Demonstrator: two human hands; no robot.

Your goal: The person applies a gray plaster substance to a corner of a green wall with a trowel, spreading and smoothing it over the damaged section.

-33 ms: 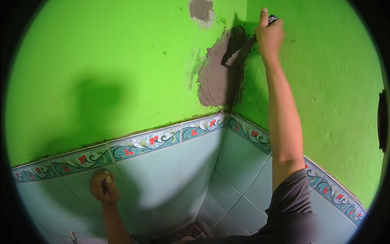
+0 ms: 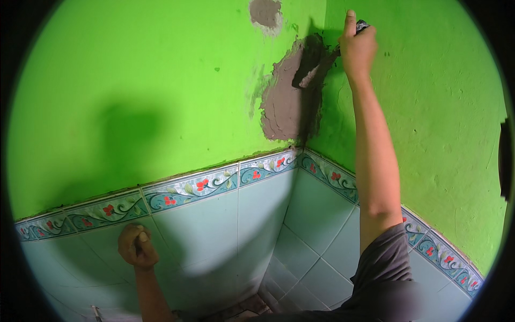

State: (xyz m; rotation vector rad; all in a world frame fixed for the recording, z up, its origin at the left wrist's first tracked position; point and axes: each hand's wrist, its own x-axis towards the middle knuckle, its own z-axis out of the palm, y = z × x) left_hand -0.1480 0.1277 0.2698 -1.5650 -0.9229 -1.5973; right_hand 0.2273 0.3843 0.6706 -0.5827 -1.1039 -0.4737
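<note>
High in the corner, my right hand is closed round the dark handle of a trowel. Its mortar-smeared blade reaches down and left over a patch of wet grey-brown mortar on the left green wall. Shadow covers part of the blade, so I cannot tell how much of it touches the mortar. My left hand is held low on the left in front of the tiles, fingers curled into a loose fist, with nothing seen in it.
A smaller mortar patch sits higher on the left wall. Below the green paint runs a floral tile border, with pale teal tiles under it on both walls. A dark object stands at the far right edge.
</note>
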